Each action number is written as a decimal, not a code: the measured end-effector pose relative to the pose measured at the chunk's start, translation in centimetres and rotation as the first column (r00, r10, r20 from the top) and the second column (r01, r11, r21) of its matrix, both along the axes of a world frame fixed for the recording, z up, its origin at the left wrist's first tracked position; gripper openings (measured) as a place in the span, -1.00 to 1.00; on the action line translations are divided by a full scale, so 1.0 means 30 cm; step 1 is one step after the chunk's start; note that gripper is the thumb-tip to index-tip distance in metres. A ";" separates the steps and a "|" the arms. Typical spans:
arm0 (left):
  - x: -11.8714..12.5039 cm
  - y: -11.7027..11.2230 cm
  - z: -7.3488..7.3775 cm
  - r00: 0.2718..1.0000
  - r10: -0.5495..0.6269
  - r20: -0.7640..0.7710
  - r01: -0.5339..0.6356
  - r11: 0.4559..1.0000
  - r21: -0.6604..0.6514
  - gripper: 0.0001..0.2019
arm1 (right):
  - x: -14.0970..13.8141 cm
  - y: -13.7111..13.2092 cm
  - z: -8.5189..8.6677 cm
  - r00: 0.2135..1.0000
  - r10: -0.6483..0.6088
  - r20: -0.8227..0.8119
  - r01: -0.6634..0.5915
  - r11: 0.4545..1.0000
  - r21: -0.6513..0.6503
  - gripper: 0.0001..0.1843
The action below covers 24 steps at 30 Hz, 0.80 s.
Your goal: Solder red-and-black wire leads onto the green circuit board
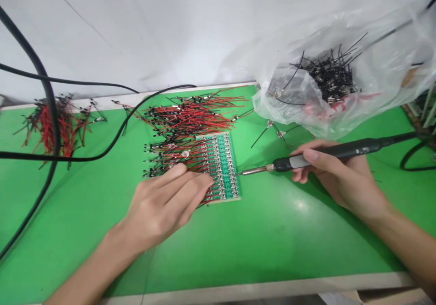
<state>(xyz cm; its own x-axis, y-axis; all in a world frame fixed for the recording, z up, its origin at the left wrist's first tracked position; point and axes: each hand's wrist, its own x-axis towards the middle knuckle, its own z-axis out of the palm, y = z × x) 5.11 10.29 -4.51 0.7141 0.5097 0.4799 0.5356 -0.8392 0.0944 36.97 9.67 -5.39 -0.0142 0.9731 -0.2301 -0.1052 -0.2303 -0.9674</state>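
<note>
Gripping a soldering iron (327, 156), the right hand (340, 175) holds its tip just beside a green circuit board (221, 168), while the open left hand (166, 205) presses flat on it. Red-and-black wires (194, 114) already fan across the board; black wires (327, 77) fill a plastic bag (306, 109) on the green bench mat (289, 250).

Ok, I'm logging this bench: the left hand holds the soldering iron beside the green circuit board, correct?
The head view shows the soldering iron in the right hand, not the left hand, beside the green circuit board.
</note>
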 end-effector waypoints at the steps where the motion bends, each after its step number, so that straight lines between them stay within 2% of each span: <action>1: 0.000 0.000 0.000 1.000 -0.003 0.001 0.003 1.000 -0.004 -0.77 | 0.000 0.001 0.000 1.000 -0.001 -0.002 0.001 1.000 0.002 -0.88; 24: 0.009 -0.003 0.002 0.999 0.013 -0.033 -0.013 1.000 0.005 -0.86 | 0.012 -0.008 -0.004 0.999 0.034 -0.002 -0.034 0.999 -0.013 -0.87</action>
